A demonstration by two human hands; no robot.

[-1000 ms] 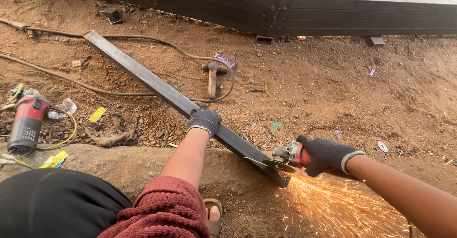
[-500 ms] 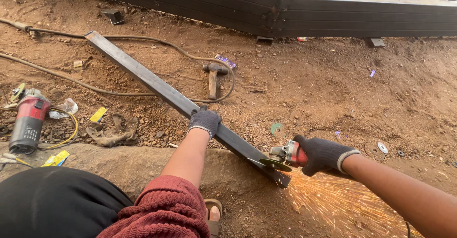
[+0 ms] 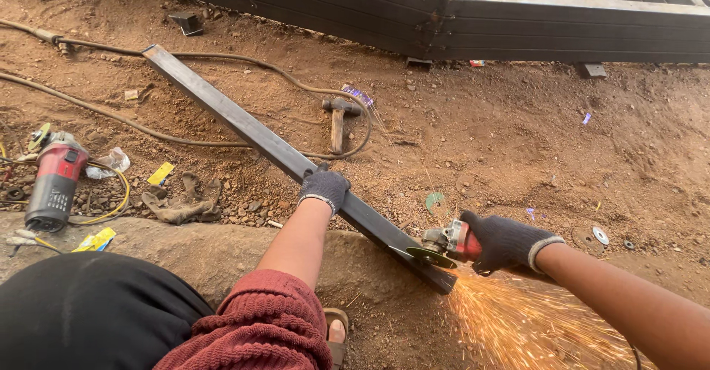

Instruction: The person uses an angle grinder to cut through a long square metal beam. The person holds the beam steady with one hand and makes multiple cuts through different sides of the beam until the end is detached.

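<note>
A long dark steel tube (image 3: 244,127) lies slanted across the dirt, its near end resting on a rock (image 3: 222,251). My left hand (image 3: 324,186), in a dark glove, presses down on the tube near its middle. My right hand (image 3: 506,242), also gloved, grips a red angle grinder (image 3: 442,244) whose disc meets the tube's near end. Orange sparks (image 3: 518,322) spray down and to the right from the cut.
A second red grinder (image 3: 53,181) with yellow cable lies at the left beside a worn glove (image 3: 181,201). A hammer (image 3: 339,118) and a hose (image 3: 222,63) lie beyond the tube. A dark steel frame (image 3: 444,18) spans the back. Loose discs (image 3: 599,234) lie on the dirt.
The grinder and my right hand have shifted slightly along the tube's end. The spark spray stays dense below the cut. My left hand stays put.
</note>
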